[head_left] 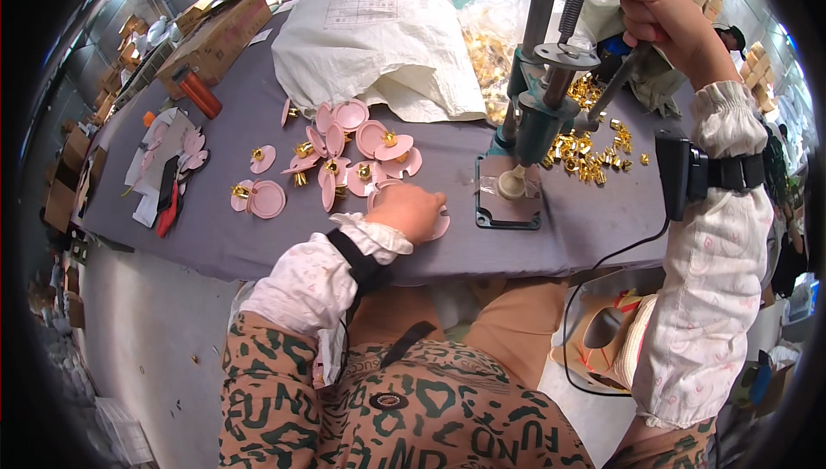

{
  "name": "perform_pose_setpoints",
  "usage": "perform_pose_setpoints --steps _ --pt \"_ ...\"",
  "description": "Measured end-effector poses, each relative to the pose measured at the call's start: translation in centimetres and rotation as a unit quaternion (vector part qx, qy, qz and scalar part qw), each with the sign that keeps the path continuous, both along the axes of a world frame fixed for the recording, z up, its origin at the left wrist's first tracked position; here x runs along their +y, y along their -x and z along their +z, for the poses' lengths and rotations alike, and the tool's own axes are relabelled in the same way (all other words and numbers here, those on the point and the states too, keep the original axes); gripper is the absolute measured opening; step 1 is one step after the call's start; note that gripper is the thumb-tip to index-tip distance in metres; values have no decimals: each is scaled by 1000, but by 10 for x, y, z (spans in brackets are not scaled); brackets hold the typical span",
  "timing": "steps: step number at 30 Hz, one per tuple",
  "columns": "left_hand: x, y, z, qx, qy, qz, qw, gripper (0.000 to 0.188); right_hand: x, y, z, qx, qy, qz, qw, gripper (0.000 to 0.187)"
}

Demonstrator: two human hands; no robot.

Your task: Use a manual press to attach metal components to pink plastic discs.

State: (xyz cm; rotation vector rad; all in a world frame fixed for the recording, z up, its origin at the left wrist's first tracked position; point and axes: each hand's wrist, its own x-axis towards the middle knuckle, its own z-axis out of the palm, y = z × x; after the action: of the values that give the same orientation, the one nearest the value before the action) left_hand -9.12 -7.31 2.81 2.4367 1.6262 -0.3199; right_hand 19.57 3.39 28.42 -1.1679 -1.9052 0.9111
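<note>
My left hand (406, 211) is low over the near part of the table, fingers curled down and mostly hidden, closed on a pink disc (441, 225) whose edge shows beside them. Just beyond it lies a loose pile of pink round pieces (351, 114), several with gold metal fittings (366, 171) at their centres. Raised at the upper right, my right hand (658, 17) is wrapped round the lever (616, 86) of a green hand press (551, 112). Under the press's ram, a pale round block (512, 183) sits on its base plate (508, 220).
Loose gold fittings (594, 155) are scattered right of the press. Behind the pile lies a white woven sack (379, 47), with a clear bag (490, 56) of gold parts beside it. Farther left are an orange bottle (197, 93), a cardboard box (215, 39) and red-handled scissors (169, 209).
</note>
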Motion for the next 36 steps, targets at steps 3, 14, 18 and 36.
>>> perform_pose_setpoints --steps 3,14,18,36 --pt "-15 6 1 -34 -67 -13 997 21 9 -10 -2 -6 14 37 999 27" --pt "-218 196 4 -23 212 256 943 29 15 -14 -3 -16 -6 16 1000 26" --pt "-217 198 -16 30 60 211 975 34 18 -20 -2 -7 24 15 1000 29" --pt "-67 36 -62 -246 -316 -79 913 22 -3 -17 -7 27 -4 25 999 28"
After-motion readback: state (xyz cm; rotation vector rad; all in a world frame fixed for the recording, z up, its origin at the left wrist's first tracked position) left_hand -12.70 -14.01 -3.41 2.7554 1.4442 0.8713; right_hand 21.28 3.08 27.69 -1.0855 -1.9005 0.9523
